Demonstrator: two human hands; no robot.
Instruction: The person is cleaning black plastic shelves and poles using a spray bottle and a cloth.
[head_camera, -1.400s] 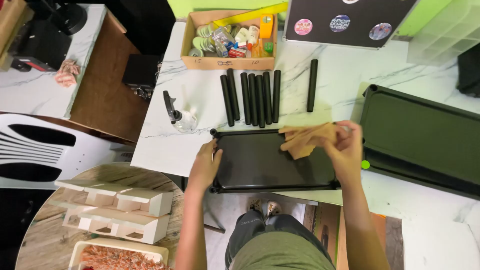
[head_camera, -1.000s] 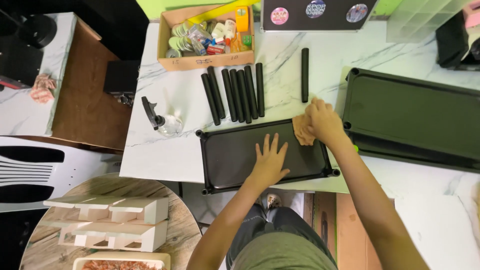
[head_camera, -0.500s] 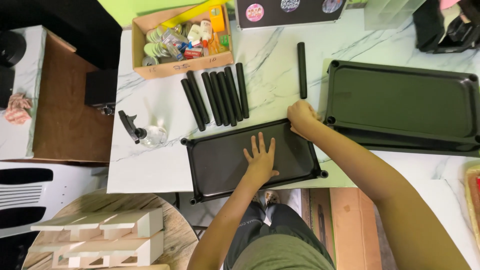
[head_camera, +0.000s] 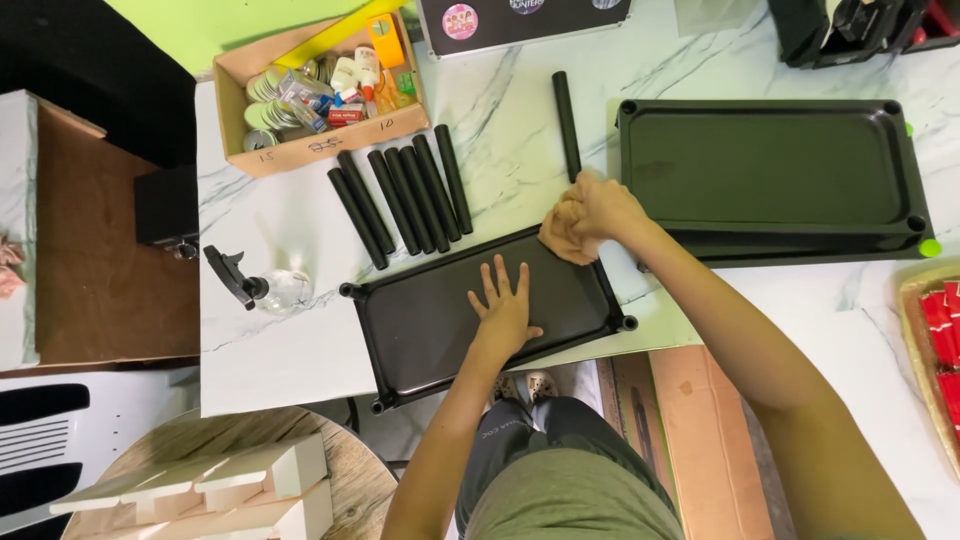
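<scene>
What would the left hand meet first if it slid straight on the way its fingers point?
The left hand lies flat in the near black tray, fingers pointing away. Going straight, it would probably meet that tray's far rim first, then bare marble table.

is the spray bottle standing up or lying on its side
Lying on its side. The clear spray bottle rests flat on the marble table, its black trigger head pointing left, beside the black tray.
</scene>
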